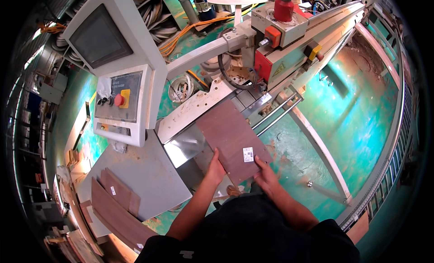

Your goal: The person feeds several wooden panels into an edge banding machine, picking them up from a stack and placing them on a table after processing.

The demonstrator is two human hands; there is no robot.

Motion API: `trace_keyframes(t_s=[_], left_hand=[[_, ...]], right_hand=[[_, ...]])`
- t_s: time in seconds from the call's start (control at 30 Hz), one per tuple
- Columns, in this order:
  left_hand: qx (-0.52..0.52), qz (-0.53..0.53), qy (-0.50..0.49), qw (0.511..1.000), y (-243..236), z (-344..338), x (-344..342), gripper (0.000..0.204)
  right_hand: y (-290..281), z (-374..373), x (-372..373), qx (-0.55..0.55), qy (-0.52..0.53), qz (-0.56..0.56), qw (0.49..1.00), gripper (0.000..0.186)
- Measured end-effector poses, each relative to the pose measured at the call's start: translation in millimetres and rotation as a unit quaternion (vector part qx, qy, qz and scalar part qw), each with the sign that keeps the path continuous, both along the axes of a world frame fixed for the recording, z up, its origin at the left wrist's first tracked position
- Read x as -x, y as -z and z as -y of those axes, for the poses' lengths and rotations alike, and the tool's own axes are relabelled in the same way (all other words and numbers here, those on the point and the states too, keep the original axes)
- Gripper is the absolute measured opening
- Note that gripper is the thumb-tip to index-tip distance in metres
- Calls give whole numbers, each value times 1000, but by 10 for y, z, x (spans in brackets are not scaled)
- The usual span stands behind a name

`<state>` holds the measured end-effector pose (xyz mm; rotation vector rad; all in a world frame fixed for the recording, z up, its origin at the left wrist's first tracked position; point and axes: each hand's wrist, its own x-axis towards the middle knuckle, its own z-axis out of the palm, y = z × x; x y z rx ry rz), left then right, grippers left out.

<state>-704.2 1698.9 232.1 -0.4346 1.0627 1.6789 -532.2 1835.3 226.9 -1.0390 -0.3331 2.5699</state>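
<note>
My left hand point(215, 168) grips the left edge of a brown rectangular panel point(228, 132) near its lower end, thumb along the edge. My right hand point(266, 176) holds the panel's lower right part, thumb beside a white label point(247, 154). The panel's far end lies at the machine's metal bed point(181, 152), below a dark cable. To the left, two brown boards point(117, 208), with labels on them, lie on or against a grey sheet-metal table point(135, 172).
A control panel point(117, 98) with screen and red button hangs at upper left on a grey arm. A machine head point(275, 46) with red parts stands at upper right. Metal rods point(275, 118) and a pale curved rail point(321, 154) run right of the panel, above the green floor point(352, 118).
</note>
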Motion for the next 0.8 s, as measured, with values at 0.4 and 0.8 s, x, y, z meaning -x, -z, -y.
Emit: trace_keyframes(t_s=[0.4, 0.8], left_hand=[[126, -8, 61, 990, 230, -668, 93, 91], [116, -25, 122, 985, -76, -2055, -69, 88]], right_hand=[[-35, -649, 122, 50, 64, 40, 996, 45], [106, -1956, -54, -19, 102, 63, 993, 45]])
